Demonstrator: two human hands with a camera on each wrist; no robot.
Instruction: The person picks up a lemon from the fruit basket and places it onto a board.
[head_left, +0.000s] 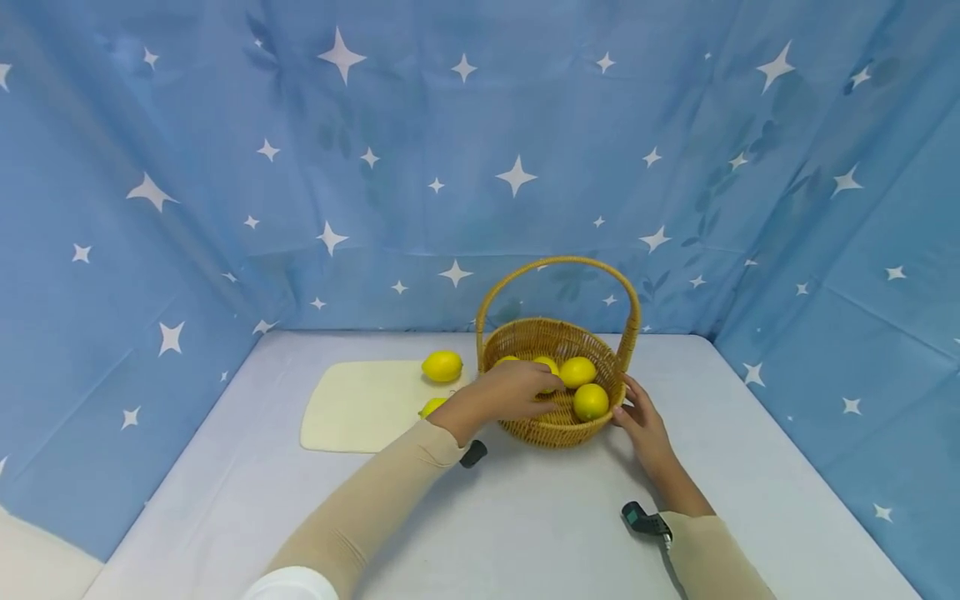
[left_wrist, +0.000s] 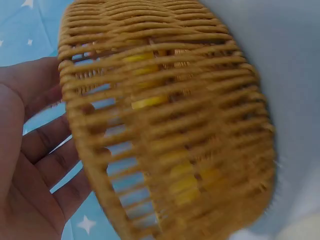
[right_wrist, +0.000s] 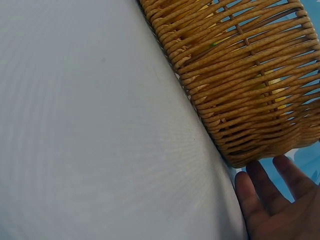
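Note:
A wicker basket (head_left: 551,433) with a tall handle holds several yellow lemons (head_left: 591,402). My left hand (head_left: 512,392) reaches over its near left rim, fingers loosely bent above the inside; no lemon shows in its grasp. In the left wrist view the fingers of this hand (left_wrist: 45,150) show past the basket's side (left_wrist: 200,125). My right hand (head_left: 647,429) touches the basket's right side near the rim. In the right wrist view, that hand's spread fingertips (right_wrist: 254,172) rest against the wicker (right_wrist: 250,100).
To the left of the basket lies a cream board (head_left: 352,404). One lemon (head_left: 442,366) sits at its far right corner, and another lemon (head_left: 432,407) is partly hidden by my left forearm. A blue curtain with white stars (head_left: 405,208) stands behind the white table (head_left: 525,533).

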